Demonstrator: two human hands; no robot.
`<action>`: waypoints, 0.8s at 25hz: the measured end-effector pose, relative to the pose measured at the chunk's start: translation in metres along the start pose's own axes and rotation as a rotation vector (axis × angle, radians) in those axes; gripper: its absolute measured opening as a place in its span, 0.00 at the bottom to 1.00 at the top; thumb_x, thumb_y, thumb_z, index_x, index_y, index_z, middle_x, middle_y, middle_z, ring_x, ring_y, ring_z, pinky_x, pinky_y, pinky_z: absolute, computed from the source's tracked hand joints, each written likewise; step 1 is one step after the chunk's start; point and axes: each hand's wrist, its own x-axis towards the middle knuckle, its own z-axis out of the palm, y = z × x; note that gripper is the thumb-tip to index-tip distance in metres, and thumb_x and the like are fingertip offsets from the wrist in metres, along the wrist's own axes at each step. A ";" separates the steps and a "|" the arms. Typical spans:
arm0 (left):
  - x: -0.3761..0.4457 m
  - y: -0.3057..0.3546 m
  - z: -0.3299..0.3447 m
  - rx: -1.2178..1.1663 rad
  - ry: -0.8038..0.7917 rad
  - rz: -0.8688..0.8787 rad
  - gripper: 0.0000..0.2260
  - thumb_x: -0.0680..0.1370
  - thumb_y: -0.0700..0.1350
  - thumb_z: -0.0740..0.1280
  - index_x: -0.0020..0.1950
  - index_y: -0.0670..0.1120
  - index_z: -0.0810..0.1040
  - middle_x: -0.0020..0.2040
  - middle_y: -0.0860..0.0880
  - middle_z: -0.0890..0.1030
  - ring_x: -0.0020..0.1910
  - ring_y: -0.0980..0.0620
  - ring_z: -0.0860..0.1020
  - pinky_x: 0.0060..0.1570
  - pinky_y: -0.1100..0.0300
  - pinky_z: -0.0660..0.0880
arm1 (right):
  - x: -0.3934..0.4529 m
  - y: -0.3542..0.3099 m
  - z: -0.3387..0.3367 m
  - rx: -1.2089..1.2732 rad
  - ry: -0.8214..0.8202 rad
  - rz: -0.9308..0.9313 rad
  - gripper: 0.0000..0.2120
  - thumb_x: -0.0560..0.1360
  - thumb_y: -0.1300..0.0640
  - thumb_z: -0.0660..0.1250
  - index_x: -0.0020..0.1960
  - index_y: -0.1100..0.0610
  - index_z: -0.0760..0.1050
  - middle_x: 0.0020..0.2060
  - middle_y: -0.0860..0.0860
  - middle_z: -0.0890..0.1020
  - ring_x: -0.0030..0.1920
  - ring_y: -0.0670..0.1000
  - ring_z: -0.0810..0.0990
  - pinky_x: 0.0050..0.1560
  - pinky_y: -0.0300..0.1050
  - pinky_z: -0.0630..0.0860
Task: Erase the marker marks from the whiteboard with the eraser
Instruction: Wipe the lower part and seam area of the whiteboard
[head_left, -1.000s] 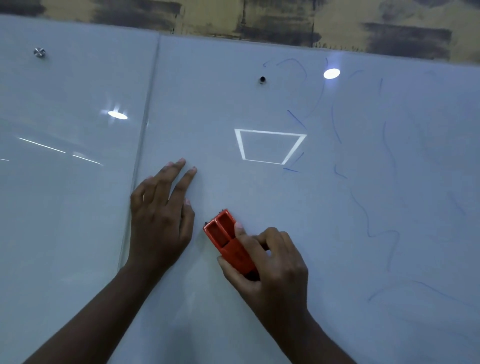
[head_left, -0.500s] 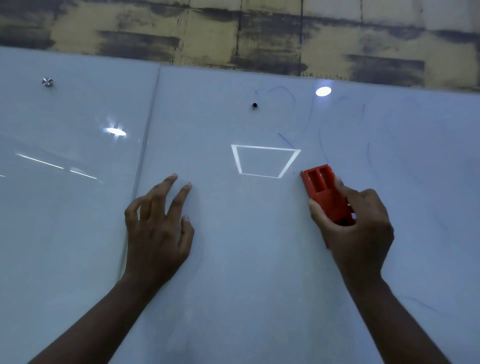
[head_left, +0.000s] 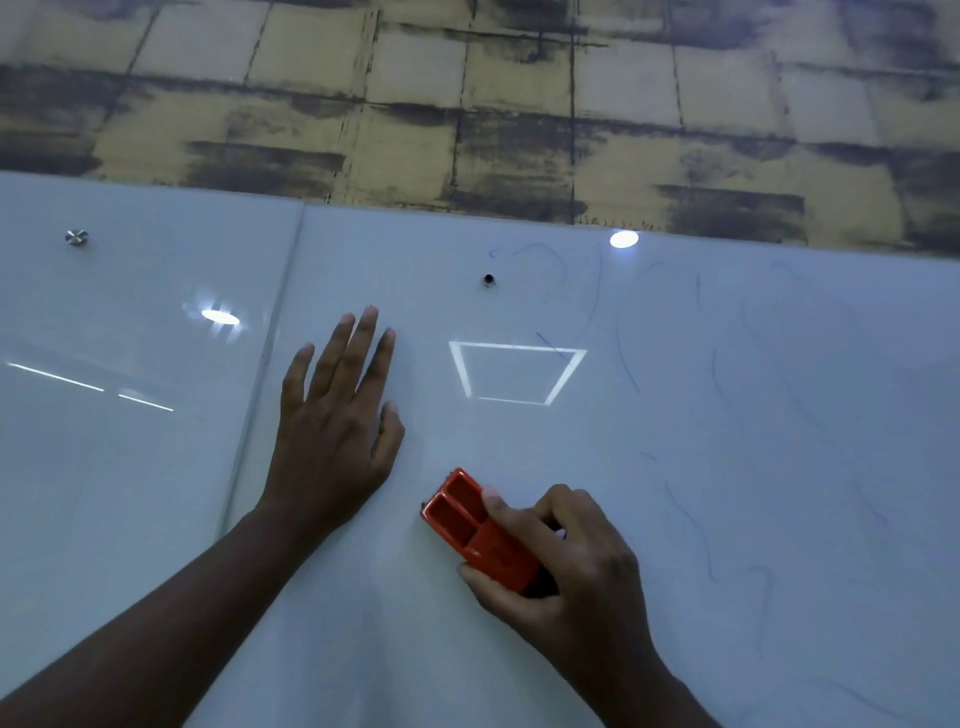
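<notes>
Right hand (head_left: 566, 577) fingers curled around orange eraser (head_left: 475, 525) pressed on whiteboard (head_left: 675, 519), just below-right of flat, straight-fingered left hand (head_left: 335, 426), faint blue marker marks (head_left: 626, 364) up and right of eraser

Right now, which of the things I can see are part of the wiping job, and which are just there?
Part of the job:
- orange eraser, held in the right hand
- whiteboard
- blue marker marks on its right side
- left hand, flat on the board

Just there:
- metal mounting stud
- small dark hole
- reflected lights
- tiled wall above
</notes>
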 end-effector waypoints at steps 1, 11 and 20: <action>0.002 -0.002 0.002 -0.012 0.000 -0.003 0.30 0.83 0.51 0.53 0.85 0.41 0.60 0.86 0.42 0.57 0.86 0.44 0.56 0.82 0.38 0.56 | 0.007 0.006 -0.004 -0.004 -0.011 -0.017 0.27 0.68 0.39 0.78 0.65 0.47 0.83 0.41 0.46 0.76 0.40 0.48 0.74 0.38 0.48 0.76; -0.002 -0.003 0.010 -0.056 0.056 -0.002 0.29 0.84 0.49 0.53 0.85 0.42 0.62 0.86 0.45 0.61 0.85 0.46 0.60 0.82 0.39 0.57 | 0.064 0.098 -0.063 -0.036 0.269 0.276 0.28 0.67 0.46 0.83 0.65 0.48 0.82 0.39 0.48 0.79 0.39 0.47 0.79 0.39 0.55 0.78; -0.002 0.003 0.009 -0.011 0.063 -0.011 0.30 0.83 0.49 0.54 0.85 0.42 0.61 0.86 0.45 0.60 0.85 0.45 0.60 0.81 0.36 0.59 | 0.104 0.050 0.004 -0.031 0.321 0.310 0.26 0.68 0.41 0.77 0.64 0.48 0.83 0.38 0.48 0.76 0.39 0.52 0.76 0.43 0.56 0.77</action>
